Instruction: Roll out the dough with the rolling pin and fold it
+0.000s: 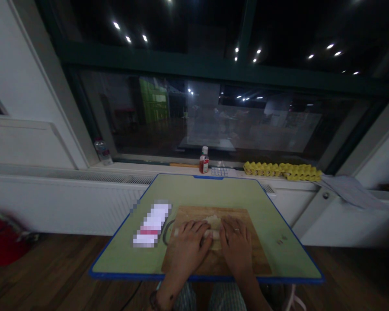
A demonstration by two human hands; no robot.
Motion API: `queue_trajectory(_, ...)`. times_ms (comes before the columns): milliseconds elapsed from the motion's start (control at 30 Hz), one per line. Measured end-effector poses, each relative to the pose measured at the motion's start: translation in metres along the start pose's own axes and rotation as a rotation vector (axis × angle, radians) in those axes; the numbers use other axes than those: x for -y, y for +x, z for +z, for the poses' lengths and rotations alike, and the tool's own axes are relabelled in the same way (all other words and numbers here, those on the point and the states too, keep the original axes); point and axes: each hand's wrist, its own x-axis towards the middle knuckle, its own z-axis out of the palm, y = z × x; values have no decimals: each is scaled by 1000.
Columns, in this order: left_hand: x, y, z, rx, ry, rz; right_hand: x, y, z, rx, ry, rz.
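A pale rolling pin point(215, 235) lies crosswise on a wooden cutting board point(181, 261). My left hand point(192, 242) rests over its left part, fingers curved across the top and the thumb toward the middle. Over its right part is my right hand point(236, 242), its fingers also laid across the pin and a ring on one finger. A flat piece of pale dough point(213, 221) shows on the board just beyond the pin, between my hands. Part of the dough is hidden by the pin and my fingers.
The board lies on a small green table point(288, 255) with a blue edge. A blurred-out white and pink item point(152, 226) lies to the left. On the windowsill stand a red-labelled bottle point(204, 160), a yellow egg tray point(278, 170) and a clear bottle point(103, 152).
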Motion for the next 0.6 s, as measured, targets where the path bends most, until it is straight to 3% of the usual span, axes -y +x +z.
queue_trajectory(600, -8, 6, -1, -49, 59, -31, -2, 2, 0, -39, 11, -50)
